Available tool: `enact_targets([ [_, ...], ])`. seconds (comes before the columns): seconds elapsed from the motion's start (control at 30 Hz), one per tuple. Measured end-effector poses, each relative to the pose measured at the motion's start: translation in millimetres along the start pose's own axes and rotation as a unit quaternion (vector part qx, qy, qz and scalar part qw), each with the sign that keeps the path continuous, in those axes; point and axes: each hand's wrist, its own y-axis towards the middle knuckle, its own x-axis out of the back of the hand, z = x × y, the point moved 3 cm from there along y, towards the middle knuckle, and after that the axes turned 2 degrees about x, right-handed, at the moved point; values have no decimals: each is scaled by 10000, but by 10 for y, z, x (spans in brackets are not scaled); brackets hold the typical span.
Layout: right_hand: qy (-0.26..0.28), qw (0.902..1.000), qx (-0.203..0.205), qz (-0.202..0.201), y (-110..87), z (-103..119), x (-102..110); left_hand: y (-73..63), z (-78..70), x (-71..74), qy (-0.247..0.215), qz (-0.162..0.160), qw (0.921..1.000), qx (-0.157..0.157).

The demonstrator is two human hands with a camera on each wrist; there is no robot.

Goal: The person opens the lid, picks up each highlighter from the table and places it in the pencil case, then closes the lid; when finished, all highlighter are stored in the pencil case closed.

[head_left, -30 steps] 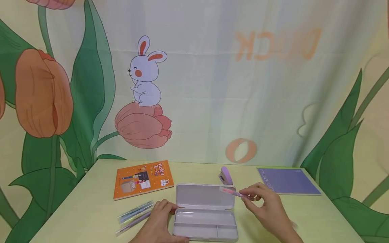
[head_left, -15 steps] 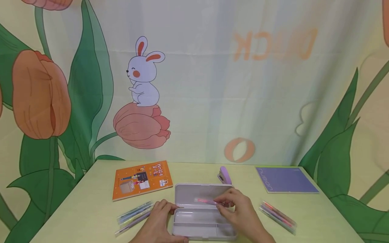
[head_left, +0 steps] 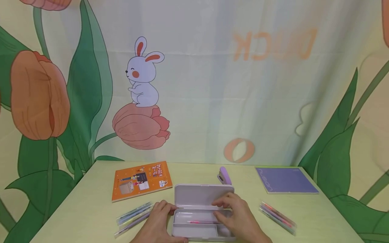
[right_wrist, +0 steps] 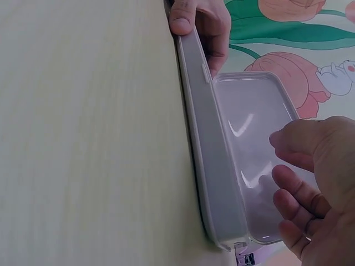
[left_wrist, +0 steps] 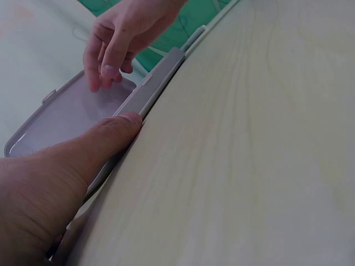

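Note:
An opened grey pencil case stands on the table with its lid tilted back. My left hand grips its left end; in the left wrist view the thumb lies along the front edge. A pink pen lies in the long rear compartment, its right end hidden behind my right hand. That hand hovers over the right part of the case, and in the right wrist view its loosely bent fingers hold nothing.
Several pens lie left of the case, and several more pens lie to its right. Behind stand an orange book, a purple stapler and a blue-purple notebook. A printed curtain hangs beyond the table.
My right hand has carried the pink pen leftward from beside the lid, lowered it and let it go in the rear compartment. My left hand has stayed on the pencil case.

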Motion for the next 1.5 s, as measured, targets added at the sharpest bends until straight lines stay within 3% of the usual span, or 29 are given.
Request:
enact_targets([
  [0.3, -373, 9967, 399, -607, 11, 67, 146, -16, -8, 1, -62, 45, 9999, 86],
  [0.5, -465, 9960, -109, -751, 42, 69, 344, -17, -10, 6, -88, 69, 9998, 146],
  [0.67, -641, 9909, -336, -1133, 57, -9, 592, -17, 4, 13, -91, 78, 9998, 135],
  [0.87, -800, 9837, -721, -1441, 2, -206, 963, -14, 10, 8, -68, 48, 9999, 89],
  [1.07, -981, 9752, -1037, -1691, -173, -456, 1296, -15, 8, 4, -64, -1, 10000, 54],
  [1.33, -1272, 9637, -1688, -1631, -444, -809, 1505, -23, 9, -7, -171, 54, 9998, 126],
  [1.5, -1256, 9596, -2226, -1175, -588, -1002, 1520, -17, -3, -4, -158, 64, 9998, 123],
])
